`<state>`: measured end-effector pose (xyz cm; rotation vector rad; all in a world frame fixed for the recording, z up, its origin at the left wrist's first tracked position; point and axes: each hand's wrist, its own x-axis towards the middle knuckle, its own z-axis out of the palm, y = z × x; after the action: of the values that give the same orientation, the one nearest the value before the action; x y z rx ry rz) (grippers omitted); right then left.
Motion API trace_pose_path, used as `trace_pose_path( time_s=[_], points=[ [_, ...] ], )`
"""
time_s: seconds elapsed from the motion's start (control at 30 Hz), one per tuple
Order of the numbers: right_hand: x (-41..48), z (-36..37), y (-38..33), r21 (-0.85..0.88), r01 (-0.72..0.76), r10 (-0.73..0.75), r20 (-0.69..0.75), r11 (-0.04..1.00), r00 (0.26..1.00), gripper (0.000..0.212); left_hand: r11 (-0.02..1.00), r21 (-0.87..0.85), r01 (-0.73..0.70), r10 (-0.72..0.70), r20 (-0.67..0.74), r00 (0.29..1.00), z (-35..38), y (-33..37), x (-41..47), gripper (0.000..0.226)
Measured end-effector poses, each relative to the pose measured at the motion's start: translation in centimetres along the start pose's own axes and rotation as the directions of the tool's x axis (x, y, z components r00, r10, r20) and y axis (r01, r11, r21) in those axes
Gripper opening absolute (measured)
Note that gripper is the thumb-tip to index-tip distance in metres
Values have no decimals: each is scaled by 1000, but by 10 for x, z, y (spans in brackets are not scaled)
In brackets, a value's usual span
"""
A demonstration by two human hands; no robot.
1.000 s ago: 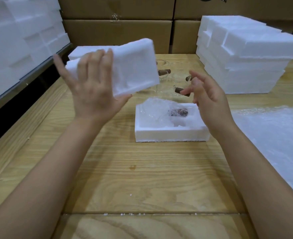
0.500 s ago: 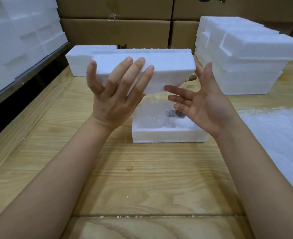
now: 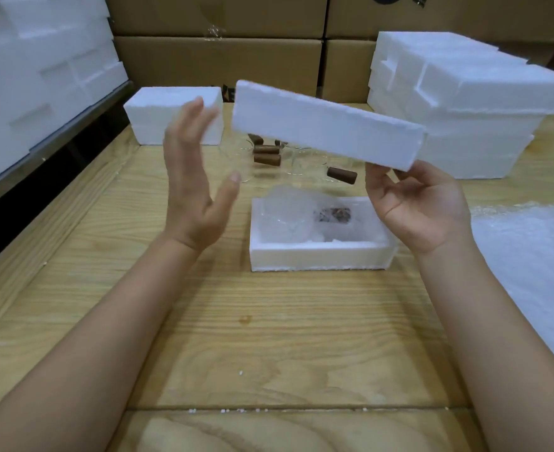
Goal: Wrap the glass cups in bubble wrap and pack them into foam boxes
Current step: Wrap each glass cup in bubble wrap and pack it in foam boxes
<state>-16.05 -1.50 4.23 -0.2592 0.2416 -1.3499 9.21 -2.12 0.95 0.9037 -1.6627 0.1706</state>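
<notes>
A white foam lid (image 3: pixel 324 125) hangs tilted in the air above the table, and my right hand (image 3: pixel 419 203) holds it from below at its right end. My left hand (image 3: pixel 194 177) is open beside the lid's left end, apart from it, fingers straight. Below them an open foam box (image 3: pixel 318 256) sits on the wooden table (image 3: pixel 269 337) with a bubble-wrapped glass cup (image 3: pixel 301 213) inside, its brown handle showing. Several bare glass cups with brown handles (image 3: pixel 267 154) stand behind the box.
A closed foam box (image 3: pixel 174 115) sits at the back left. A stack of foam boxes (image 3: pixel 471 102) stands at the back right, and bubble wrap sheets (image 3: pixel 536 262) lie at the right. Cardboard cartons line the back, and foam pieces fill the left shelf.
The foam lid passed from my left hand to my right hand and moved right. My left hand let go and now stands open.
</notes>
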Motion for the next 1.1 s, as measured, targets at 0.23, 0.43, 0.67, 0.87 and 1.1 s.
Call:
trace_pose_path(
  time_s=[0.23, 0.43, 0.67, 0.87, 1.1],
  points=[
    [-2, -12, -15, -310, -56, 61, 4, 949, 998, 42, 784, -392, 482, -364, 338, 868, 8, 32, -3, 67],
    [-9, -12, -22, -931, -72, -211, -155, 357, 965, 58, 966, -176, 188, -125, 317, 940, 4, 33, -9, 69],
    [-6, -21, -14, -994, 14, -295, -18, 106, 955, 26, 973, -137, 185, -121, 378, 918, 6, 29, -12, 72],
    [1, -24, -6, -972, -28, -291, -98, 235, 952, 32, 932, -184, 314, -214, 420, 882, 9, 19, -15, 63],
    [-1, -23, -3, -965, 36, -316, -50, 259, 947, 17, 885, -188, 427, -290, 494, 819, 8, 17, -21, 59]
  ],
)
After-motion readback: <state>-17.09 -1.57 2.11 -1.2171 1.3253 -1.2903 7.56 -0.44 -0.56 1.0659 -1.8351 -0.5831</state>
